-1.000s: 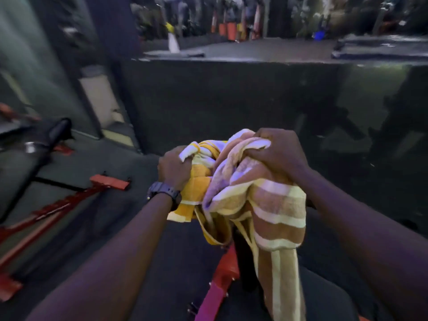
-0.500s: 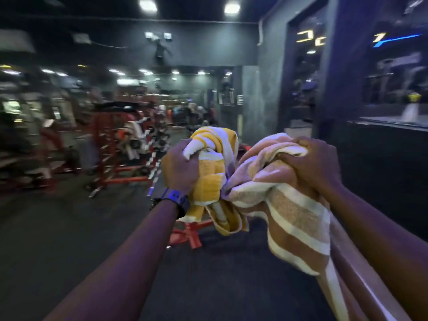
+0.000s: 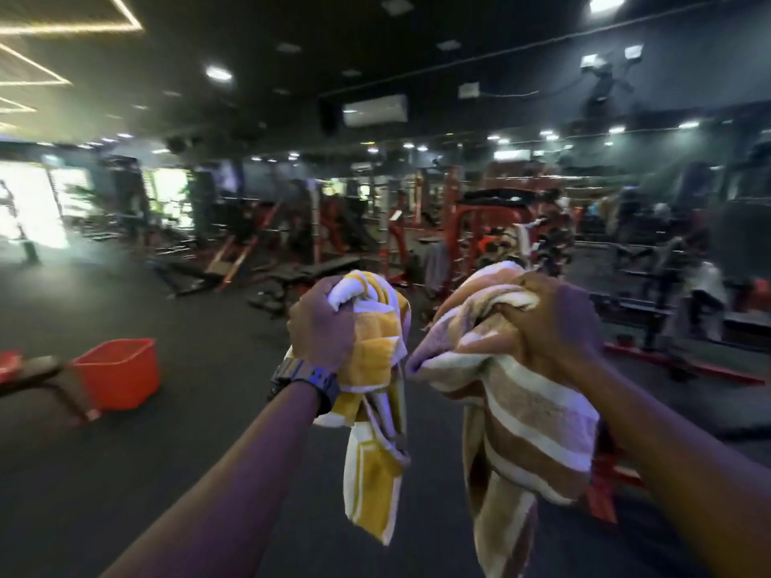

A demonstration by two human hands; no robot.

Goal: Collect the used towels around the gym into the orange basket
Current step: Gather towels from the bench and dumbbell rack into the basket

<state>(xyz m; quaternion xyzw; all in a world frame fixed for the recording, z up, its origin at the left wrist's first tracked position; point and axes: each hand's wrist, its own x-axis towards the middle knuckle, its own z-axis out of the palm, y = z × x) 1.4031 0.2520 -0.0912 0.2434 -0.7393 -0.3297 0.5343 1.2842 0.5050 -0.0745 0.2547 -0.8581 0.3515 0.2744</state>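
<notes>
Though towel-filled hands (image 3: 321, 323), open floor (image 3: 217, 369).

You're in commercial gym. Red-framed weight racks (image 3: 471, 227) and black benches (image 3: 308, 271) crowd far side, blurred. Dark rubber floor (image 3: 200, 410) throughout. Black ceiling with recessed spotlights (image 3: 218, 73) and wall air conditioner (image 3: 374, 110). Bright windows (image 3: 29, 206) at left. Orange basket (image 3: 119, 371) stands on floor.
</notes>
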